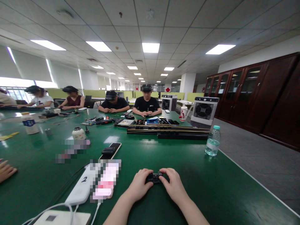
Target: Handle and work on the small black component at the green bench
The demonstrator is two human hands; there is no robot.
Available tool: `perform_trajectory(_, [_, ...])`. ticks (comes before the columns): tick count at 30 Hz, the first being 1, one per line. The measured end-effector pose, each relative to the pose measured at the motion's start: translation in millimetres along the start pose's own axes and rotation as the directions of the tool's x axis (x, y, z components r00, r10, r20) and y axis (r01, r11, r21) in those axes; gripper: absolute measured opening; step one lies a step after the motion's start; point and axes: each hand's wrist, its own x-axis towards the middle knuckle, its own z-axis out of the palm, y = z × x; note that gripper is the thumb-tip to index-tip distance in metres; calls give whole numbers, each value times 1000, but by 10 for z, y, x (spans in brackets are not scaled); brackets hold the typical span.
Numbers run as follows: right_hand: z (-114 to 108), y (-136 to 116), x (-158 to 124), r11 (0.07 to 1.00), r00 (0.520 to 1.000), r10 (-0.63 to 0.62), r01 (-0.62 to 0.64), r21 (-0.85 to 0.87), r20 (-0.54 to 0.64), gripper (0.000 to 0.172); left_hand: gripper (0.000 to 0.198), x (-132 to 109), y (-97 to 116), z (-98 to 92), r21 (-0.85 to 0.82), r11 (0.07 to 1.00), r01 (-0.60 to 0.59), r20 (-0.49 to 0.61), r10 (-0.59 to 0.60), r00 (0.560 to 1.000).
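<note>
Both of my hands meet over the green table (225, 184), close to its near side. Between them is a small black part (154, 178) with a blocky, uneven top; its exact kind is too small to make out. My left hand (140, 182) grips its left end, thumb in front and fingers behind. On the right end, my right hand (172, 182) pinches it between thumb and fingers. A phone with a lit, blurred screen (109, 179) lies to the left of my left hand, beside a white power bank (82, 184) marked 2.
White cables run near a white box (63, 218) at the lower left. A water bottle (212, 142) stands at the right edge. Long black rails (168, 132) lie across the table, with tools behind. Another person's hand (7, 171) rests at far left; several people sit opposite.
</note>
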Motion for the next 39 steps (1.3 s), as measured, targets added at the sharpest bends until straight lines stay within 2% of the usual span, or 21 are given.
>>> perform_trajectory(3, [36,-38,-9,998,999,-15,12,63,44,20,41,5,-26,16,8,1000,-6,-3,6,1000])
perform_trajectory(8, [72,-45,-10,994,998,-44,39,101,46,19,40,7,-49,40,11,1000,-21,-11,21,1000])
perform_trajectory(18, [101,-17,-47,992,984,-27,48,-114,175,17,39,12,-9,30,27,1000,-4,8,3,1000])
perform_trajectory(22, [114,-3,-52,994,984,-11,30,-104,176,19,40,11,1,30,28,1000,-1,9,0,1000])
perform_trajectory(29, [89,58,-20,999,989,27,-29,14,146,26,43,6,-19,25,3,1000,-3,2,3,1000])
perform_trajectory(36, [85,67,-14,999,989,37,-41,25,141,26,52,-3,-20,21,-5,1000,19,2,-19,1000])
perform_trajectory(39, [89,67,-15,999,991,42,-46,27,131,26,48,-1,-26,26,-4,1000,17,-4,-17,1000])
